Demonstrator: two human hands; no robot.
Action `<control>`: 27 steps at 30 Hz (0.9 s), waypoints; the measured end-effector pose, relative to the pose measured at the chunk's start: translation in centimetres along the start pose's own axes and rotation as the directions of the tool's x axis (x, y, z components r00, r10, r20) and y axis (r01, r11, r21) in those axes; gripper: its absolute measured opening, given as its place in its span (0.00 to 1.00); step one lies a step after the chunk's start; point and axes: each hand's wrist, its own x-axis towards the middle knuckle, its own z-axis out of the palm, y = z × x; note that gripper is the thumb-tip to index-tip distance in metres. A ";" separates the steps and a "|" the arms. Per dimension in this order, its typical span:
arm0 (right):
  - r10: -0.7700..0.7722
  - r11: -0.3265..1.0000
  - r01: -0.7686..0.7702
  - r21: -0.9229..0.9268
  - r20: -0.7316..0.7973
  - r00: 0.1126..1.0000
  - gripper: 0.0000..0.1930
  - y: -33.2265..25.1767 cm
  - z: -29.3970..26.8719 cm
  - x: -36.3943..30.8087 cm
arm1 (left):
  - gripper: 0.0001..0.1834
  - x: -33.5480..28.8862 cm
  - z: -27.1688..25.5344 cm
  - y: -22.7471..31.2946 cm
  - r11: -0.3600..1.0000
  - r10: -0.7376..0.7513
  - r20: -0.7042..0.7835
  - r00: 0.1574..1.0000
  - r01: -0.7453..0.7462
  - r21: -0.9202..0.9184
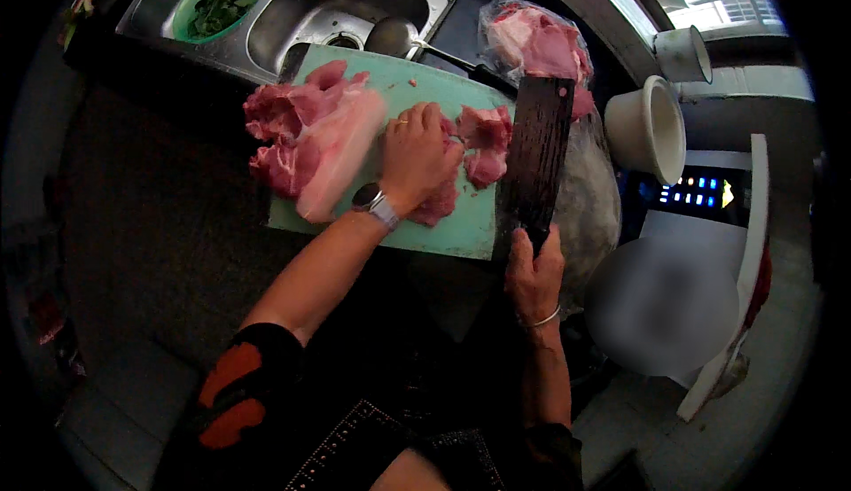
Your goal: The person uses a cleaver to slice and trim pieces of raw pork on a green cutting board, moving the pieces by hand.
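A pale green cutting board (pixel 381 236) lies in front of the sink with raw pork on it. My left hand (pixel 417 156), with a ring and a wristwatch, presses down with bent fingers on a piece of pork (pixel 439 201) in the middle. To its left rests a large slab of pork (pixel 306 141) with a thick pale rind. Smaller cut pieces (pixel 485 144) sit to its right. My right hand (pixel 535 269) is wrapped round the handle of a cleaver (pixel 539 150). The broad dark blade is raised at the board's right edge, apart from the meat.
Behind the board is a steel sink (pixel 292 26) with a green basin (pixel 182 17) of leafy greens. A ladle (pixel 393 37) lies across its rim. More pork in a plastic bag (pixel 541 43) stands at the back right. A white pot (pixel 651 128) is further right.
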 end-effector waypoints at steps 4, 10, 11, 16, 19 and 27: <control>-0.056 0.998 0.056 -0.014 0.011 0.998 0.10 1.4 -0.6 -0.6 | 0.26 1.1 1.3 0.9 0.980 -0.004 0.244 0.970 -0.044 0.193; -0.086 0.978 0.102 -0.182 0.090 0.992 0.16 1.2 -0.2 -0.6 | 0.21 -2.9 -2.3 0.4 0.909 0.380 0.346 0.858 -0.416 0.035; -0.101 0.979 0.117 -0.164 0.100 0.990 0.16 0.7 0.0 -0.5 | 0.22 -3.9 -3.3 0.1 0.904 0.406 0.250 0.879 -0.426 0.028; -0.185 0.953 0.210 -0.217 0.127 0.974 0.14 0.5 4.7 -1.7 | 0.25 -8.2 -4.7 -3.0 0.960 0.280 0.118 0.953 -0.273 -0.069; -0.036 0.948 0.128 -0.293 0.300 0.953 0.13 1.0 6.1 -0.6 | 0.24 -9.2 -4.9 -3.2 0.974 0.191 0.056 0.980 -0.182 -0.132; -0.037 0.941 0.138 -0.308 0.311 0.950 0.14 -0.6 8.2 -0.9 | 0.35 -10.2 -5.3 -3.0 0.980 0.022 0.121 0.992 0.002 -0.201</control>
